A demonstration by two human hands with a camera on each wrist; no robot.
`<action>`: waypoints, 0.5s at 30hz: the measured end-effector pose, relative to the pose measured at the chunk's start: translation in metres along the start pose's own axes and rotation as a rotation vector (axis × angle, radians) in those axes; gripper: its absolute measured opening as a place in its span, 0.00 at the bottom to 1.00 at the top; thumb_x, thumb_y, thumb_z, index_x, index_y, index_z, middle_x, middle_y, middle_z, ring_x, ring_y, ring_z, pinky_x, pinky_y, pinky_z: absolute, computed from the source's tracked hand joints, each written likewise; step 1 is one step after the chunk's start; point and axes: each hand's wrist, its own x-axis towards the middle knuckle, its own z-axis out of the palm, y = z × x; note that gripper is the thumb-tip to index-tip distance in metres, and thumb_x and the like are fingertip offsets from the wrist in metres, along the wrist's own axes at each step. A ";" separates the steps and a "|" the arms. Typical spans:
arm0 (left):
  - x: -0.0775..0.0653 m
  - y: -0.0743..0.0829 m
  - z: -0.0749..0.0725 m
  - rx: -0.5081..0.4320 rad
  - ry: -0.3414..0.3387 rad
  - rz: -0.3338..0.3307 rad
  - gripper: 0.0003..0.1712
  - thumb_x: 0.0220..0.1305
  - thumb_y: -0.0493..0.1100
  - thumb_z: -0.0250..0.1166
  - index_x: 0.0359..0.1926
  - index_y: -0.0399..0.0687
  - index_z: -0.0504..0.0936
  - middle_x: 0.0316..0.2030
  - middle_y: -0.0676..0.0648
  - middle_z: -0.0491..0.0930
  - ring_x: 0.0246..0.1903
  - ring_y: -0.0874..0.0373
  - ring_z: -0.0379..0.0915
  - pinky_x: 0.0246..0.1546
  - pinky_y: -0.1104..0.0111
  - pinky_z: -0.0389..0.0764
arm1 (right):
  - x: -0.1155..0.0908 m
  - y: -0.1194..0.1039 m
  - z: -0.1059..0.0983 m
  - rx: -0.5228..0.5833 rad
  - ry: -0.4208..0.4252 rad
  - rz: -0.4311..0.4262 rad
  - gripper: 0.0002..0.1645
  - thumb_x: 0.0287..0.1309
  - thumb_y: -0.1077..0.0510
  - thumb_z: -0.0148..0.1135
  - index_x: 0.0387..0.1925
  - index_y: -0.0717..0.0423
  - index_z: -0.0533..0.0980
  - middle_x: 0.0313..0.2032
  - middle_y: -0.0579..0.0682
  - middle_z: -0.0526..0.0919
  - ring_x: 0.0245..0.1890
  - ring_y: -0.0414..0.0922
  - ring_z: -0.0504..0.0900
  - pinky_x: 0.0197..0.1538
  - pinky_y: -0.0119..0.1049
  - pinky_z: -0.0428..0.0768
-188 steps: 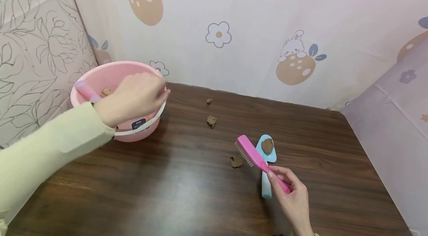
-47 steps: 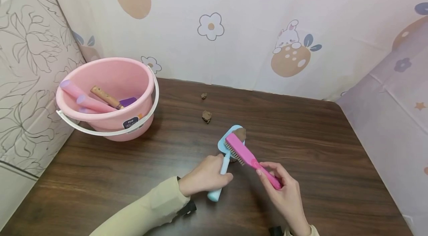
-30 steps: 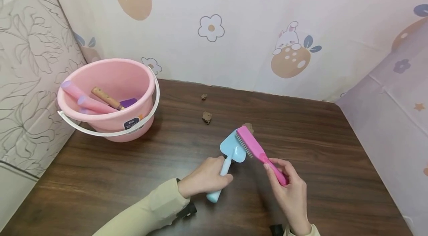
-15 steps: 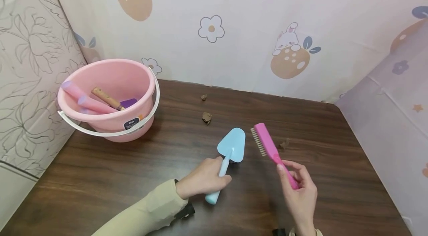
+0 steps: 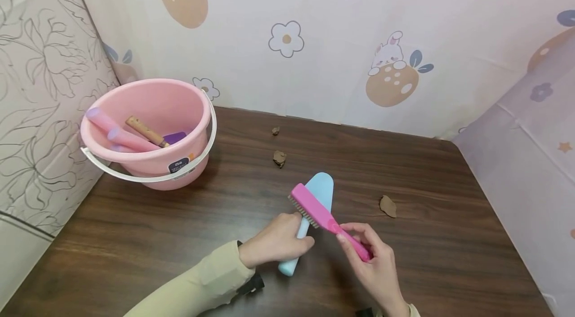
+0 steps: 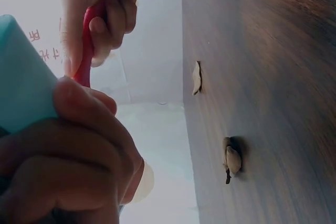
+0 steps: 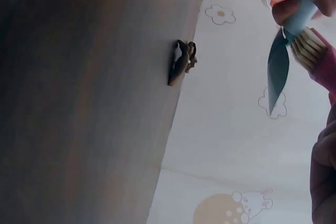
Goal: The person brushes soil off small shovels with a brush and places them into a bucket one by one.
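My left hand (image 5: pixel 276 242) grips the handle of a light blue trowel (image 5: pixel 322 188), its blade pointing away from me. In the right wrist view the blade (image 7: pixel 278 72) shows edge-on, raised above the tabletop. My right hand (image 5: pixel 375 262) holds a pink brush (image 5: pixel 314 207) by its handle between thumb and fingers. Its bristles (image 7: pixel 307 48) lie against the trowel where blade meets handle. A flat brown clod (image 5: pixel 387 206) lies on the table to the right of the trowel. Further back are a crumbly brown lump (image 5: pixel 279 158) and a smaller bit (image 5: pixel 275 131).
A pink bucket (image 5: pixel 148 166) with a white handle stands at the back left. Inside it are pink-handled tools (image 5: pixel 130 141), a wooden handle (image 5: pixel 145 131) and something purple (image 5: pixel 174 137). Patterned cloth walls (image 5: pixel 332 77) border the dark wooden table (image 5: pixel 431 257).
My left hand came from the bucket and took the trowel. The brush swept rightward, and the brown clod left the blade for the table on the right. The brush then came back left over the trowel.
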 end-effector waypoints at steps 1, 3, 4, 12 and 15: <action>0.000 0.000 0.000 0.006 0.001 0.003 0.09 0.52 0.42 0.62 0.28 0.45 0.70 0.18 0.52 0.69 0.13 0.65 0.68 0.16 0.71 0.71 | 0.000 0.000 0.001 0.007 -0.010 -0.006 0.22 0.44 0.75 0.68 0.42 0.58 0.77 0.16 0.42 0.70 0.15 0.25 0.58 0.14 0.21 0.59; -0.001 0.001 0.000 0.018 -0.002 0.008 0.09 0.52 0.42 0.62 0.28 0.45 0.70 0.17 0.52 0.69 0.13 0.65 0.68 0.16 0.72 0.71 | 0.001 -0.001 0.001 -0.001 -0.022 -0.009 0.22 0.45 0.75 0.68 0.43 0.57 0.77 0.16 0.41 0.68 0.15 0.25 0.57 0.14 0.21 0.58; -0.002 0.002 -0.001 0.023 -0.006 0.009 0.09 0.52 0.41 0.62 0.27 0.45 0.69 0.17 0.52 0.69 0.13 0.65 0.67 0.16 0.72 0.71 | 0.002 -0.001 0.001 -0.009 -0.021 -0.005 0.22 0.45 0.74 0.68 0.43 0.56 0.77 0.15 0.41 0.67 0.15 0.25 0.57 0.14 0.21 0.58; -0.006 0.007 -0.002 0.037 -0.023 0.027 0.10 0.52 0.42 0.62 0.29 0.46 0.68 0.17 0.53 0.68 0.13 0.65 0.67 0.15 0.72 0.71 | 0.007 0.000 -0.003 -0.066 0.022 0.031 0.21 0.45 0.72 0.69 0.42 0.54 0.77 0.15 0.40 0.65 0.14 0.27 0.57 0.14 0.22 0.57; -0.008 0.009 -0.002 0.030 -0.034 0.035 0.09 0.53 0.42 0.61 0.28 0.46 0.68 0.17 0.53 0.67 0.13 0.66 0.67 0.15 0.73 0.71 | 0.009 0.000 -0.005 -0.090 0.048 0.035 0.21 0.46 0.72 0.69 0.43 0.54 0.77 0.15 0.39 0.65 0.14 0.28 0.57 0.15 0.22 0.58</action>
